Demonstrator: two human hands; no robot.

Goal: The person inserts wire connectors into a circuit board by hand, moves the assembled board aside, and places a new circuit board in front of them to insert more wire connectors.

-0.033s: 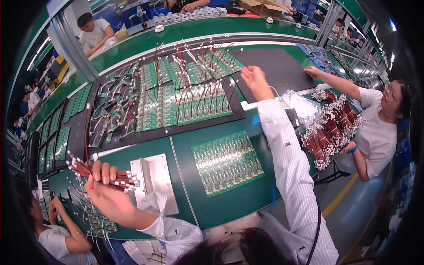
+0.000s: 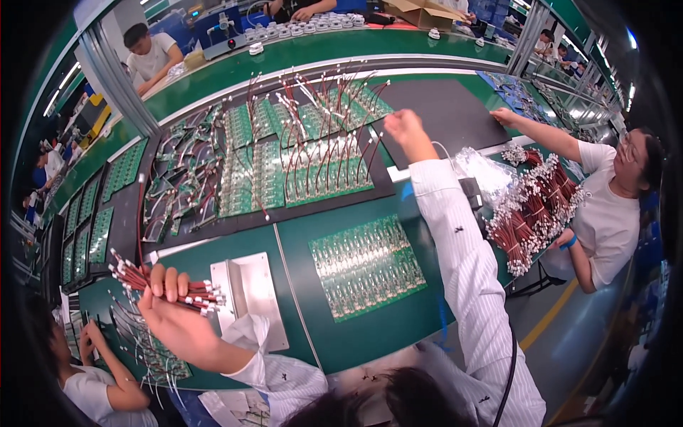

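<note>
Where red cables (image 2: 131, 275) end, white connectors (image 2: 213, 297) cluster.

You have one wire bundle (image 2: 206, 295) in your left hand (image 2: 173, 309), its wires too crowded to count. Right of that hand are one metal bracket (image 2: 262, 302) and, further along, one green board panel (image 2: 366, 267). Right of your right hand (image 2: 408, 135): one cable heap (image 2: 541, 203) and one co-worker (image 2: 612, 203). Well beyond it: one cardboard box (image 2: 425, 13).
</note>
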